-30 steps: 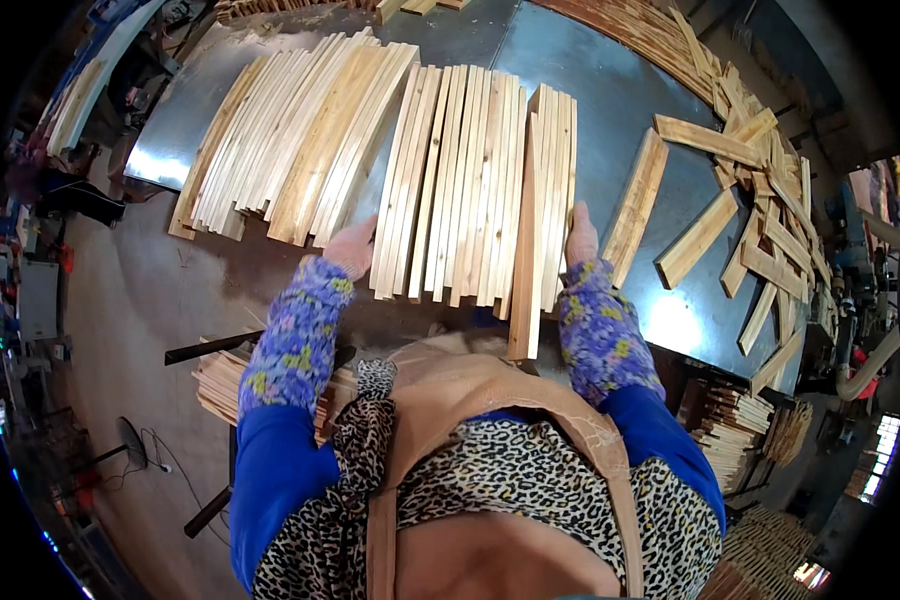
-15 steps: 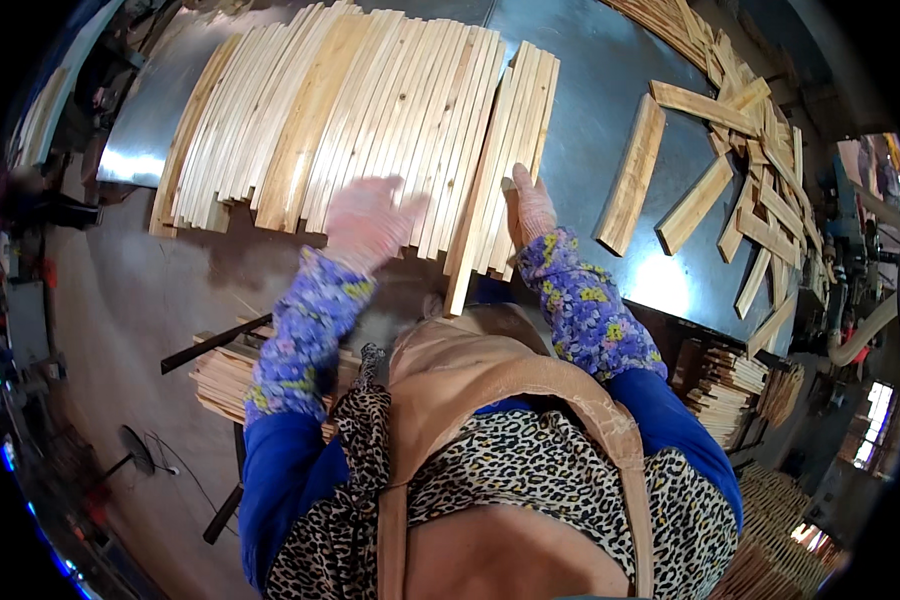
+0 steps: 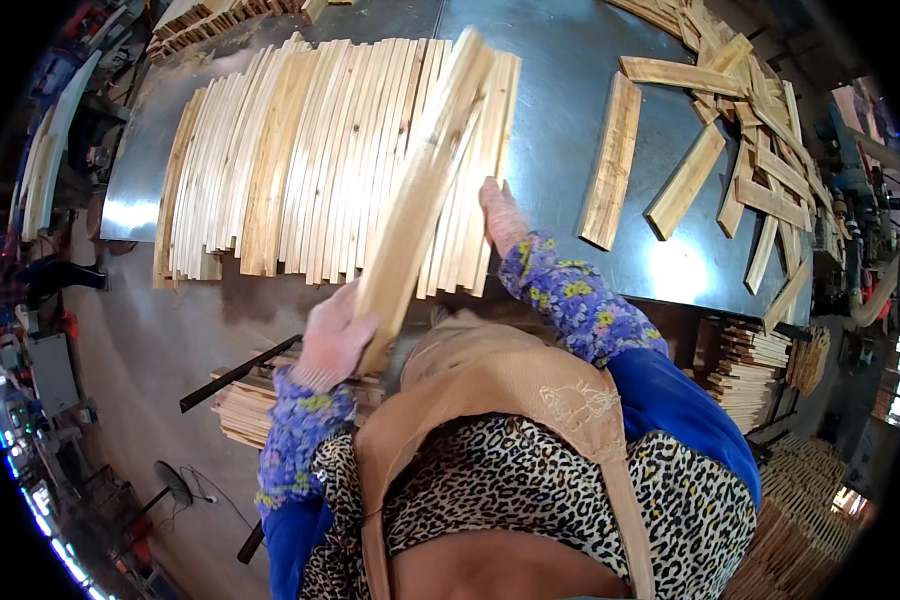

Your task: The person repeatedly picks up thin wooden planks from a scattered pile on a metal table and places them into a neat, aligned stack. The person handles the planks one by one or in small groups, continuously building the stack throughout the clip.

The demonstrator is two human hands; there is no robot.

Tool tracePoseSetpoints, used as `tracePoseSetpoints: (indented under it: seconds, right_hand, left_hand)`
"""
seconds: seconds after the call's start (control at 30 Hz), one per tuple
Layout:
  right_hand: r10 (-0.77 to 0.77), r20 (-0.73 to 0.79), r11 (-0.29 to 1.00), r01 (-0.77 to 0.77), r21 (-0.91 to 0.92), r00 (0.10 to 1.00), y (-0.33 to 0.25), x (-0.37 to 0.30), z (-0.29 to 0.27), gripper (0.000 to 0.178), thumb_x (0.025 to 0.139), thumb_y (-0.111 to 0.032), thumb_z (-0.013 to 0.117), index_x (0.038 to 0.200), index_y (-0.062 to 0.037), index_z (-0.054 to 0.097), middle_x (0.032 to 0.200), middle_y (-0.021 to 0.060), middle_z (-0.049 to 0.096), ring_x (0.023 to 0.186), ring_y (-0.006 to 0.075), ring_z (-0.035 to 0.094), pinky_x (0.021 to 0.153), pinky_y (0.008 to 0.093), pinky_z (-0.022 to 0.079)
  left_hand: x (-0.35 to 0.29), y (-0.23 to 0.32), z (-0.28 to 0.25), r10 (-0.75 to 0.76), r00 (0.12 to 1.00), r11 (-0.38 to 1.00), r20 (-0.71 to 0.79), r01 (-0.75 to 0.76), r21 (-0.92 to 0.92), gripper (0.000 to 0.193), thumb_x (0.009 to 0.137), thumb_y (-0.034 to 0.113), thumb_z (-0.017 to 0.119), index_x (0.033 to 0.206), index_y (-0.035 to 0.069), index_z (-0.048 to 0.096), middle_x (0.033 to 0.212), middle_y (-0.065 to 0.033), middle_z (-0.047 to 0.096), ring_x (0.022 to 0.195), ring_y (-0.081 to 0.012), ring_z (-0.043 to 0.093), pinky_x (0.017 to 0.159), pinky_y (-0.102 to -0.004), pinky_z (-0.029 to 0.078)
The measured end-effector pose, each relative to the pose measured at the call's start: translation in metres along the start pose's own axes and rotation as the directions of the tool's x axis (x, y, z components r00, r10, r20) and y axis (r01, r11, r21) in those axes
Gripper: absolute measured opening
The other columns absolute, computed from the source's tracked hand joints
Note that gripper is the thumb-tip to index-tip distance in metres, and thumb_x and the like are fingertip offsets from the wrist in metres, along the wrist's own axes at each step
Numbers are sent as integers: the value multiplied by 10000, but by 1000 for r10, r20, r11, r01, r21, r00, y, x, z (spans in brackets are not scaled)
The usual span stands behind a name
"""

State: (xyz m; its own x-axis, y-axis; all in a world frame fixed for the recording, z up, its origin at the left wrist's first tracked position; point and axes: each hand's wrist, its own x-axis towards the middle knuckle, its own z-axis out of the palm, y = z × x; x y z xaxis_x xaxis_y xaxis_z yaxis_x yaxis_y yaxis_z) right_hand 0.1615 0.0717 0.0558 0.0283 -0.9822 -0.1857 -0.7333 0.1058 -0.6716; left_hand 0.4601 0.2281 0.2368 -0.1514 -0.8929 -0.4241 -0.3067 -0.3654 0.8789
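Observation:
A long flat wooden slat (image 3: 422, 195) slants up from my left hand (image 3: 335, 342), whose gloved fingers are closed round its near end. The raised slat lies across the view of the row of wooden slats (image 3: 320, 160), which stand packed side by side on the metal table and overhang its near edge. My right hand (image 3: 504, 213), also in a pale pinkish glove, rests against the right side of the row with its fingers stretched out along the outermost slat. The raised slat partly covers the slats below it.
Several loose boards (image 3: 610, 165) lie right of the row on the shiny metal table (image 3: 560, 60), beside a jumbled heap of slats (image 3: 770, 160). More stacked slats (image 3: 745, 375) sit below the table at right. Another stack (image 3: 245, 410) is low at left near a dark bar (image 3: 240, 373).
My left hand has moved from above the row toward me and now holds a slat, raised at a slant. My right hand remains at the row's right side.

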Motion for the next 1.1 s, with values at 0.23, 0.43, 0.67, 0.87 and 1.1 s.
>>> tracePoseSetpoints:
  seconds: [0.23, 0.43, 0.67, 0.87, 1.1]
  right_hand:
    - [-32, 366, 785, -204, 586, 930, 49, 30, -4, 938, 1066, -574, 589, 1663, 92, 306, 1648, 289, 478, 1560, 387, 434, 1287, 407, 328]
    - [108, 300, 616, -301, 728, 948, 108, 43, -46, 596, 1048, -483, 625, 1248, 75, 689, 1227, 249, 731, 1188, 376, 665, 1061, 486, 480]
    - [103, 248, 781, -233, 579, 963, 156, 71, -183, 554, 1050, -434, 591, 1271, 60, 706, 1114, 225, 751, 1072, 359, 712, 992, 465, 533]
    - [-127, 629, 967, -44, 249, 767, 57, 92, -267, 503, 1065, -361, 567, 1378, 24, 646, 1140, 205, 767, 1053, 294, 744, 953, 424, 586]
    - [-778, 241, 608, 792, 56, 580, -19, 109, -236, 357, 1045, -344, 646, 1232, -46, 705, 1109, 254, 737, 1102, 408, 707, 986, 507, 556]
  left_hand:
    - [36, 21, 84, 78, 983, 820, -166, -158, -550, 698, 964, 179, 751, 1542, -113, 491, 1400, -150, 706, 1232, -224, 683, 1089, -366, 540]
    - [124, 8, 204, 109, 918, 994, -382, -104, 35, 683, 995, 189, 706, 1578, -65, 456, 1626, -240, 501, 1505, -325, 490, 1280, -415, 364]
    - [171, -11, 232, 173, 860, 332, -480, 408, 851, 862, 930, 280, 772, 1664, 63, 375, 1657, -265, 390, 1561, -454, 350, 1308, -610, 224]
    - [192, 80, 183, 504, 843, 217, -188, 87, 972, 936, 887, 471, 802, 1657, 113, 411, 1629, -268, 438, 1534, -429, 418, 1302, -673, 214]
    - [220, 173, 94, 14, 980, 115, 200, -201, 973, 824, 941, 453, 741, 1614, 94, 430, 1388, -206, 645, 1319, -368, 629, 1174, -507, 481]
